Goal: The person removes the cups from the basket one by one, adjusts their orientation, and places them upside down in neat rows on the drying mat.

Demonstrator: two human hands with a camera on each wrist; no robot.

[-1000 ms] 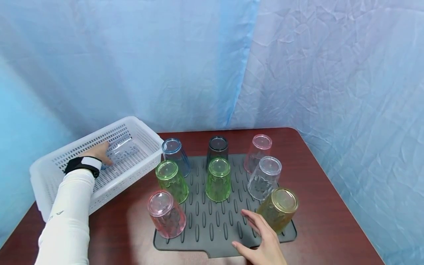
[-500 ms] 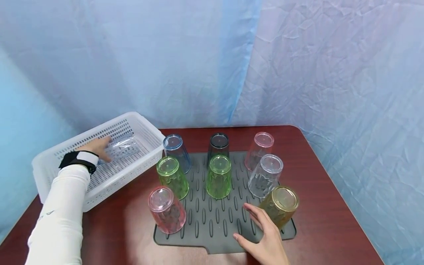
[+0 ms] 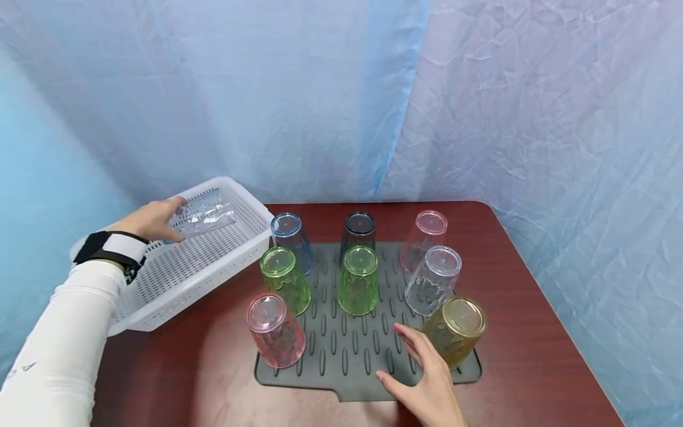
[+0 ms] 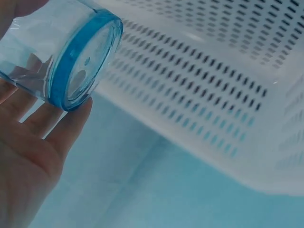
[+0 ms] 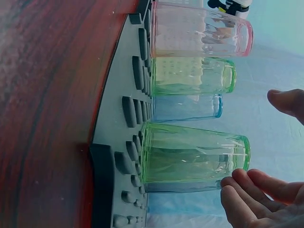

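Observation:
My left hand (image 3: 151,220) grips a clear glass (image 3: 205,214) above the white basket (image 3: 261,228) at the left. In the left wrist view, this glass shows a blue base (image 4: 71,61), with fingers beneath it and the thumb over it. My right hand (image 3: 427,379) hovers over the front right of the grey drying mat (image 3: 354,379), fingers spread and holding nothing. Beside it an amber glass (image 3: 456,332) stands upside down. Several more upside-down glasses stand on the mat, among them a pink glass (image 3: 276,332) and a green glass (image 3: 358,281).
At the mat's back stand a blue glass (image 3: 293,243), a dark glass (image 3: 360,231) and a second pink glass (image 3: 424,240). A clear glass (image 3: 433,281) is at the right. The brown table (image 3: 533,356) meets a blue cloth (image 3: 299,107) behind.
My left hand has risen in the basket, lifting the glass with it. The right hand stays nearly still, and the head view has shifted slightly.

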